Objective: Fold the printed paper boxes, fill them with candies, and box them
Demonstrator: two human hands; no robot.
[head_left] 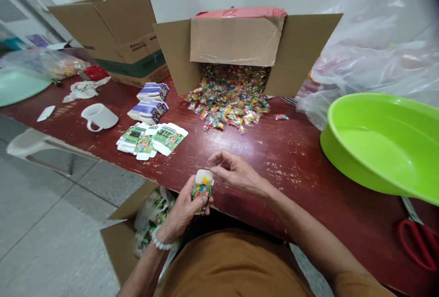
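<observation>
My left hand [181, 210] grips a small printed carton [202, 189], held upright with its top flaps open and something yellow inside. My right hand [236, 173] hovers just to the right of the carton's open top, fingers pinched near a flap. Both hands are at the near edge of a dark red table [295, 159]. A pile of small colourful wrapped sweets [229, 98] spills from a cardboard box [240, 50] lying on its side at the back.
Flat printed cartons [151, 139] and purple stacks [151, 105] lie to the left, beside a white cup [99, 116]. A lime-green basin [384, 143] and red scissors [416, 237] are on the right. A floor box [137, 233] with a plastic bag sits below.
</observation>
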